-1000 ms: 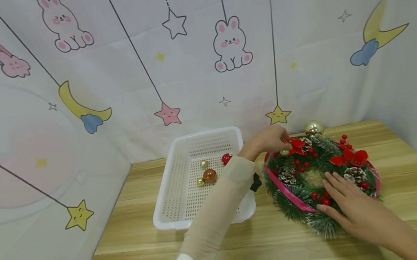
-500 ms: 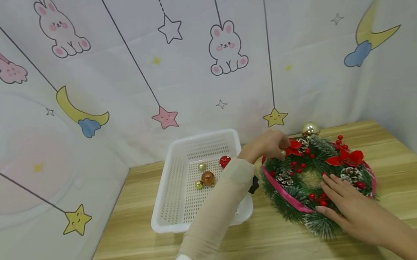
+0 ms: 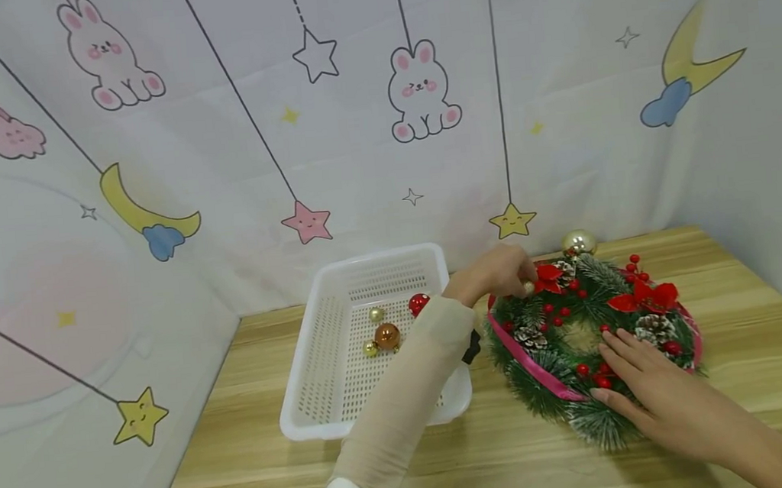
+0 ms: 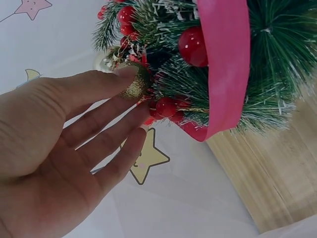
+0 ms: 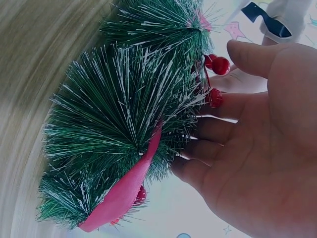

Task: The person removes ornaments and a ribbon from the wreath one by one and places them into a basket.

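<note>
A green wreath (image 3: 597,308) lies on the table, dressed with red berries, pine cones, red flowers and a pink ribbon (image 3: 531,359). At its far left side, my left hand (image 3: 499,270) pinches a small glittery gold bauble (image 4: 136,85) between thumb and fingertips, against the needles by a red flower (image 3: 548,277). Whether the bauble is fastened there cannot be seen. My right hand (image 3: 664,391) rests on the wreath's near right part, its fingers extended toward the centre hole. In the right wrist view, the fingertips touch the needles beside red berries (image 5: 220,65).
Left of the wreath stands a white perforated basket (image 3: 319,432) with a copper bauble (image 3: 387,336), a red bauble (image 3: 419,304) and small gold ones (image 3: 377,315). A larger shiny gold bauble (image 3: 579,242) sits at the wreath's far edge. A printed curtain (image 3: 356,147) hangs behind.
The left fingers have drawn slightly left with the gold bauble, off the red flower they covered. My right hand stays on the wreath. The head view has shifted a little.
</note>
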A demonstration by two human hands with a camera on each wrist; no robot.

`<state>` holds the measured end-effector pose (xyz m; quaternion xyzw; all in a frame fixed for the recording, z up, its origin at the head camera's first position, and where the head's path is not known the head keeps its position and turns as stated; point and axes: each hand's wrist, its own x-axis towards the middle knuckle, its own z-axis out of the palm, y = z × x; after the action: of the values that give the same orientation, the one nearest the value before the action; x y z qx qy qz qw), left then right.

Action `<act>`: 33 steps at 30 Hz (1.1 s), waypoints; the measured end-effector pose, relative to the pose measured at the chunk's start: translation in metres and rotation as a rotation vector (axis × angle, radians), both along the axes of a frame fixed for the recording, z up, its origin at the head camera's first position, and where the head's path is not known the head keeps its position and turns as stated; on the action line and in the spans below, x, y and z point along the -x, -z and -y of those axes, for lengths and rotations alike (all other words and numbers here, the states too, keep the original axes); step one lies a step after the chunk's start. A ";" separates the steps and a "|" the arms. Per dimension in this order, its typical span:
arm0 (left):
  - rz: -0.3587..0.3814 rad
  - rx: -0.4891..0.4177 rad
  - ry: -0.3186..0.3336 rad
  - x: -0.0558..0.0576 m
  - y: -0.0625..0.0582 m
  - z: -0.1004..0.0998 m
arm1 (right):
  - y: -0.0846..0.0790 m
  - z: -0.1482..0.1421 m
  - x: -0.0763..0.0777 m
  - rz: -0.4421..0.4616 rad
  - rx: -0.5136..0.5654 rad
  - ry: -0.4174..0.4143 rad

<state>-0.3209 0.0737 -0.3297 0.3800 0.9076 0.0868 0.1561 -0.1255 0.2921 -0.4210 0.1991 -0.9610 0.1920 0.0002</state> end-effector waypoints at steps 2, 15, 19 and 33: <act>-0.004 -0.008 0.007 0.002 0.000 0.000 | 0.000 0.000 0.000 -0.003 -0.004 0.002; 0.054 -0.040 -0.062 0.009 -0.005 0.005 | 0.001 0.000 -0.001 -0.007 -0.007 0.000; 0.085 -0.069 -0.067 0.009 -0.006 0.011 | 0.001 0.000 -0.001 -0.007 -0.009 0.001; 0.097 -0.033 -0.072 0.006 -0.012 0.023 | 0.000 -0.001 0.000 -0.008 -0.016 -0.001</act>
<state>-0.3270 0.0505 -0.3178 0.3451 0.9104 0.1258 0.1905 -0.1256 0.2929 -0.4213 0.2005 -0.9624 0.1835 0.0023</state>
